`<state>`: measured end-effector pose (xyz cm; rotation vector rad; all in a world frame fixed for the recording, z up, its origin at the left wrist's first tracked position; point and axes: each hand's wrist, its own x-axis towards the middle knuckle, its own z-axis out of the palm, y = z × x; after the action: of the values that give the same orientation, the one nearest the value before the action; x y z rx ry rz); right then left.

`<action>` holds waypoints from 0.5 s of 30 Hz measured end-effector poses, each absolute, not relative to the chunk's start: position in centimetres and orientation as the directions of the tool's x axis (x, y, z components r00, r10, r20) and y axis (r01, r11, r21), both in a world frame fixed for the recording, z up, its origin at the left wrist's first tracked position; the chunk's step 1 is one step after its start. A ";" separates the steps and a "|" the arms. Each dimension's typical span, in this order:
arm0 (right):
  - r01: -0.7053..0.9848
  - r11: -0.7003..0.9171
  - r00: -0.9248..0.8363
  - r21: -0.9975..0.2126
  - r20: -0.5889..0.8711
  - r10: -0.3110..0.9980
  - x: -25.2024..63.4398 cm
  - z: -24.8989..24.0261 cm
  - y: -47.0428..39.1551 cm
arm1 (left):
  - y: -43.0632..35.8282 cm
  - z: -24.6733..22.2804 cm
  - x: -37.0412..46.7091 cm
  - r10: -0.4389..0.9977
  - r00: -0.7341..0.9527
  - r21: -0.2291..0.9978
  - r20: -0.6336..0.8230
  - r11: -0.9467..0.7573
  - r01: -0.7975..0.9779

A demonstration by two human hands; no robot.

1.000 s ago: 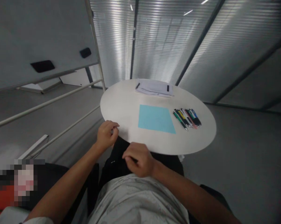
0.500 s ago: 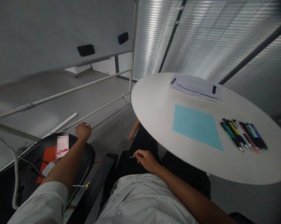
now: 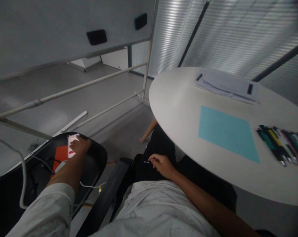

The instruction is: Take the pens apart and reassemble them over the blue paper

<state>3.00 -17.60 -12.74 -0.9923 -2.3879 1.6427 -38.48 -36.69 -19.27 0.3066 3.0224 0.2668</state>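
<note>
My left hand (image 3: 81,145) is over a phone (image 3: 70,152) with a lit, pinkish screen, its fingers spread out at the screen. I cannot tell whether the fingertips touch the glass. The phone lies on a black chair seat (image 3: 96,158), partly over an orange-red flat item (image 3: 61,153). A white object (image 3: 60,166) shows beside my left forearm, which hides part of it. On my lap, my right hand (image 3: 163,165) rests on dark trousers, fingers loosely bent and somewhat apart, with nothing visible in them.
A round white table (image 3: 178,118) holds a turquoise sheet (image 3: 226,133), several pens (image 3: 282,144) and a stack of papers (image 3: 225,84). Cables (image 3: 21,174) hang around the chair. A chair armrest (image 3: 119,174) stands between my arms. A whiteboard frame (image 3: 89,84) is ahead; another person's arm (image 3: 149,130) shows beneath the table.
My left hand has moved from beyond the phone back onto its screen area, fingers extending over it. The view has shifted, while my right hand stays on my lap.
</note>
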 end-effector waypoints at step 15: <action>0.392 0.065 -0.788 -0.918 -0.299 0.538 3.6 -13.9 -17.2 | -31.3 -18.9 -37.9 0.336 -0.941 0.102 0.042 0.935 0.339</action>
<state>3.60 -17.19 -13.86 -0.9678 -2.2004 1.8296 -37.87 -31.29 -18.85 0.5436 3.1142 0.1707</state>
